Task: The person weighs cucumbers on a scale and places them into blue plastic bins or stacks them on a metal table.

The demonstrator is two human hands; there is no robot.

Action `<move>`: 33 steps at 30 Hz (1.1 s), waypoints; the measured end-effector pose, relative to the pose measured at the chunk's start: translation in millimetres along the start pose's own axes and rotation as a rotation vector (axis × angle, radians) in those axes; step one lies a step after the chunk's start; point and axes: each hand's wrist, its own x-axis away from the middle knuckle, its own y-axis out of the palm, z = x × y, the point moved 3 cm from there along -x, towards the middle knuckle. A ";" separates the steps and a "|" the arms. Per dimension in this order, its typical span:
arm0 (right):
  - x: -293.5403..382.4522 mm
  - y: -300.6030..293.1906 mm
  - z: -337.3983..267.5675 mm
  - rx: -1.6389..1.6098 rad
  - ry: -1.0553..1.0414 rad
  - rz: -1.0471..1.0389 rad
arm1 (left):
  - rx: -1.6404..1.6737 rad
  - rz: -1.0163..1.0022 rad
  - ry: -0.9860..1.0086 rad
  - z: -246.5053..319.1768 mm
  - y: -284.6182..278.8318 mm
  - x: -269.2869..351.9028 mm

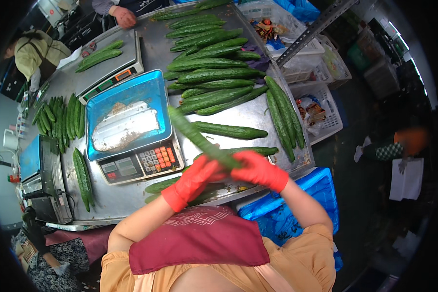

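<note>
A motion-blurred cucumber [200, 138] slants up and to the left over the steel table. My right hand [257, 169], in a red rubber glove, closes around its lower end. My left hand [199, 177], gloved the same way, is right beside that end; its fingers run partly behind the cucumber, and blur hides whether they grip it. Under and near my hands lie a cucumber [255, 150] and, partly covered by my left arm, another cucumber [160, 186]. One more cucumber [230, 130] rests just beyond. To the left stands a digital scale with a blue pan [164, 106].
A pile of cucumbers [211, 64] covers the far table, with several more [283, 113] at the right edge. Left are grouped cucumbers [60, 118] and another scale [131, 40]. White crates [330, 124] and a blue-lined bin [321, 197] flank the table. A co-worker's gloved hand [124, 16] rests at the far edge.
</note>
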 end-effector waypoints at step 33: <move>-41.4 113.3 -69.2 0.504 -0.150 0.414 | 0.373 -0.301 0.051 85.3 -33.1 70.4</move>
